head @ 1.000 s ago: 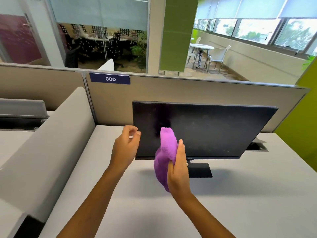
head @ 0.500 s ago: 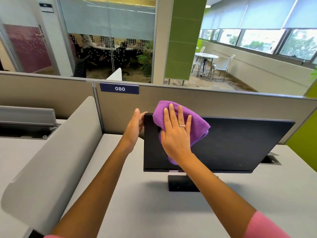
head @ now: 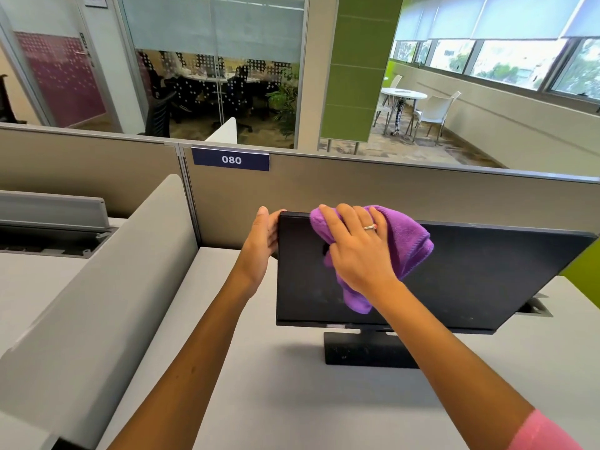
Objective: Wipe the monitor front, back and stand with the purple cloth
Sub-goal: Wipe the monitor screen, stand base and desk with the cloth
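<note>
A black monitor (head: 480,280) with a dark screen stands on a flat black stand (head: 363,350) on the grey desk (head: 292,401). My right hand (head: 360,251) lies flat on the purple cloth (head: 410,245) and presses it against the upper left part of the screen. The cloth bunches out to the right of my fingers and hangs below my wrist. My left hand (head: 264,235) grips the monitor's top left corner and left edge. The back of the monitor is hidden.
A beige partition (head: 357,196) with a blue "080" label (head: 231,159) runs behind the monitor. A grey side divider (head: 107,287) stands to the left. A cable cutout (head: 535,308) sits in the desk behind the monitor's right side.
One second ago my right hand held the cloth bunched at the screen's lower left. It rose and flattened on the upper left of the screen. My left hand took hold of the top left corner.
</note>
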Demonstrator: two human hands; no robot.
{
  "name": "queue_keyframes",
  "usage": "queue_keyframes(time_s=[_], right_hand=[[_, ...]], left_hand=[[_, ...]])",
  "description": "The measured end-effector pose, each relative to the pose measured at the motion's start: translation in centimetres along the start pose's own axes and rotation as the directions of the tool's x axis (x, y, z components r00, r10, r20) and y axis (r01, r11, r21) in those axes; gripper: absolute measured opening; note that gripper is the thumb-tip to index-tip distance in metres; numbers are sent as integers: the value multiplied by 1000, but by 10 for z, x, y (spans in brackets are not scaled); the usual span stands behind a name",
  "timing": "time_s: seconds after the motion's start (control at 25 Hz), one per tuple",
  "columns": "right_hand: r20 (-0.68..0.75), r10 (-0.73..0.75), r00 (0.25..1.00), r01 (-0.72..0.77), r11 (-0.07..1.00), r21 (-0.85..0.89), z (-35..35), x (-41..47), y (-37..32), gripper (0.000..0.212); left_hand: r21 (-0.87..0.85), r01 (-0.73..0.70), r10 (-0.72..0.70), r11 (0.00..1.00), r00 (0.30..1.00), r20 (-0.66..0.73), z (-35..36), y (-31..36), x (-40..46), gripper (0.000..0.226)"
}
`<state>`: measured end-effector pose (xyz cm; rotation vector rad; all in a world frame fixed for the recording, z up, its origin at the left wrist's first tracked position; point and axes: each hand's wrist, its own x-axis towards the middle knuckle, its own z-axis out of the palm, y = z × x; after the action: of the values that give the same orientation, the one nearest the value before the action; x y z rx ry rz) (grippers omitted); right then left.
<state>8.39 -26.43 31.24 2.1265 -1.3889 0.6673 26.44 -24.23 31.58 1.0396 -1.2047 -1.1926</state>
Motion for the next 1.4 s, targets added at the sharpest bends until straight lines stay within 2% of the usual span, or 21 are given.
queue_keyframes(time_s=[0.2,0.36,0.6,0.76,0.84,0.88,0.96,1.0,1.04,1.08,1.12,1.2,1.4], right_hand=[[0,135,991,-135,990,-34,-9,-24,60,50],[-18,194,981,-194,981,1,-8,-20,49,48],[22,91,996,-93,994,58,0,2,-22,51],[37,50,998,-53,997,60,8,9,-48,54],[29,24,999,-25,999,33,8,6,-39,55],[22,11,1000,-12,1000,20,6,5,-33,55],[12,6,1000,-6,1000,-3,2,0,-18,56],[7,15,1000,-15,1000,-9,0,-2,-9,56],[4,29,1000,-29,999,-15,-1,-6,1,55],[7,44,999,-44,999,-24,-4,-11,13,55],[14,61,998,-61,998,-35,-6,-17,26,54],[30,96,995,-95,994,-48,-11,-27,54,52],[54,192,980,-189,980,-66,-25,-55,131,49]], left_hand=[[54,-71,72,996,997,-13,9,-4,-4,38],[17,-67,67,998,998,2,5,-8,-5,40],[102,-97,95,990,995,24,3,-8,-9,45],[312,-156,146,937,988,55,-10,-15,-11,59],[532,-195,175,824,981,89,-16,-11,-11,61],[676,-217,200,705,974,104,-17,-7,-12,60],[920,-224,298,322,946,126,-17,4,-13,59],[967,-215,334,135,929,160,-18,7,-13,58],[980,-201,342,-3,920,190,-18,10,-13,56],[978,-184,335,-93,919,205,-17,12,-13,56],[975,-167,333,-146,920,207,-14,13,-13,57],[973,-154,347,-174,915,207,-1,13,-13,57],[959,-266,339,-97,897,283,51,7,-9,57]])
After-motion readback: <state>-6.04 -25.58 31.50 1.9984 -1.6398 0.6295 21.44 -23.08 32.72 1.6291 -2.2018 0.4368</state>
